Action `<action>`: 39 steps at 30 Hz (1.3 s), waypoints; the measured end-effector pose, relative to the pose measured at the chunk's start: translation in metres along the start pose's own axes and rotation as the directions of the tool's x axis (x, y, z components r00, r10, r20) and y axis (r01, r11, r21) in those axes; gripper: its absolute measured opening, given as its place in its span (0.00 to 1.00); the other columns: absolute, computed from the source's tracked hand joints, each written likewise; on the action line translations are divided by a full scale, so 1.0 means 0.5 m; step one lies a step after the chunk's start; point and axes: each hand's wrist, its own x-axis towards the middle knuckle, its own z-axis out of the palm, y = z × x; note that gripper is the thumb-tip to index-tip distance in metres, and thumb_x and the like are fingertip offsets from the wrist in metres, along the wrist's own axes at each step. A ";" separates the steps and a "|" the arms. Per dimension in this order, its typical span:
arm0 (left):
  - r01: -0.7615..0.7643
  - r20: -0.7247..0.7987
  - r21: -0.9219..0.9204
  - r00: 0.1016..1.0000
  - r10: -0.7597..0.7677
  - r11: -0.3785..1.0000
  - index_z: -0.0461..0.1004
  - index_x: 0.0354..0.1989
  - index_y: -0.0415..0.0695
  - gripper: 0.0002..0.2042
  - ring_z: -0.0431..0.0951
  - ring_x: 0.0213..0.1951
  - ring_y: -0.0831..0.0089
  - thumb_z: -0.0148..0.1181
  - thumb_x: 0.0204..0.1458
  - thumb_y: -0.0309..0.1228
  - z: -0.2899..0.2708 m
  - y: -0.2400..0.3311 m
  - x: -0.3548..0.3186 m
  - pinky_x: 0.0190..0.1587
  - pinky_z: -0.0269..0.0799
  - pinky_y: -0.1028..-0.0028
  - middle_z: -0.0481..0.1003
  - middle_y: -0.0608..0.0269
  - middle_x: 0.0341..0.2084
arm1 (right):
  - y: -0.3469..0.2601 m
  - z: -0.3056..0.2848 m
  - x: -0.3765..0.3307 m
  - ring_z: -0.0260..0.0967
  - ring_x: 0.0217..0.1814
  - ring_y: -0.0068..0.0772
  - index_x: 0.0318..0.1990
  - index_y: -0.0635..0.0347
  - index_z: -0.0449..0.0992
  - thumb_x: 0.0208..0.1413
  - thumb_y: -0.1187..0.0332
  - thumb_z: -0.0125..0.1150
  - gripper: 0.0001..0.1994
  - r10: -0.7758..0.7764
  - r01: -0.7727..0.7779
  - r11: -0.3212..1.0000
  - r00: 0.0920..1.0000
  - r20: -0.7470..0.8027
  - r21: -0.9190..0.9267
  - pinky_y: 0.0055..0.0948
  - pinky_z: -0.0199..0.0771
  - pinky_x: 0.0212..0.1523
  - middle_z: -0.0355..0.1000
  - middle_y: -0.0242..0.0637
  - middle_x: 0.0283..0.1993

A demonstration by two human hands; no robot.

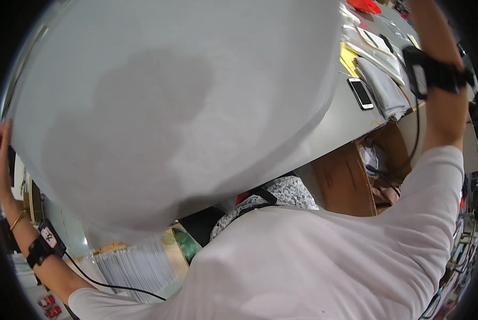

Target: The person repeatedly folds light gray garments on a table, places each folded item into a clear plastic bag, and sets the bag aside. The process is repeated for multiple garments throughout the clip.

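One big pale sheet (180, 112) is spread out above the grey table (341, 124), near edge sagging in a curve. Its left side is reached by the left hand (2, 152); fingers look close together, but whether the edge is pinched can't be told. The right hand is cut off by the frame, so its fingers can't be judged. Looks like spreading's being done; even tension is probably needed next.

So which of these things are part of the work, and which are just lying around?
Seemingly part of it:
large pale grey sheet, its edge at the left fingers
grey table

Seemingly just lying about:
phone
brown cardboard box
folded grey cloth, though possibly related
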 end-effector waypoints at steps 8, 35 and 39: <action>0.364 0.293 -0.040 0.894 -0.338 0.930 0.67 0.23 0.46 0.19 0.57 0.25 0.86 0.66 0.62 0.40 0.377 -0.085 0.002 0.28 0.51 0.81 0.60 0.80 0.20 | 0.124 0.460 0.227 0.77 0.32 0.35 0.33 0.64 0.81 0.51 0.65 0.67 0.10 -0.259 0.230 0.960 0.947 0.190 0.161 0.37 0.77 0.37 0.79 0.43 0.30; 0.050 0.547 -0.117 0.837 0.022 0.992 0.77 0.42 0.39 0.18 0.74 0.52 0.49 0.69 0.40 0.20 0.217 0.497 -0.916 0.55 0.71 0.55 0.73 0.55 0.44 | -0.348 0.297 -0.744 0.71 0.42 0.41 0.50 0.58 0.80 0.39 0.74 0.72 0.25 -0.314 0.232 0.937 0.887 0.339 0.261 0.38 0.73 0.43 0.72 0.33 0.41; 0.294 0.497 -0.350 0.863 -0.090 0.889 0.77 0.37 0.38 0.12 0.76 0.51 0.53 0.64 0.41 0.17 0.116 0.477 -0.917 0.56 0.72 0.59 0.77 0.56 0.42 | -0.344 0.228 -0.776 0.73 0.44 0.40 0.39 0.59 0.83 0.46 0.78 0.65 0.11 -0.205 -0.032 0.891 0.862 0.464 0.453 0.37 0.74 0.46 0.75 0.34 0.41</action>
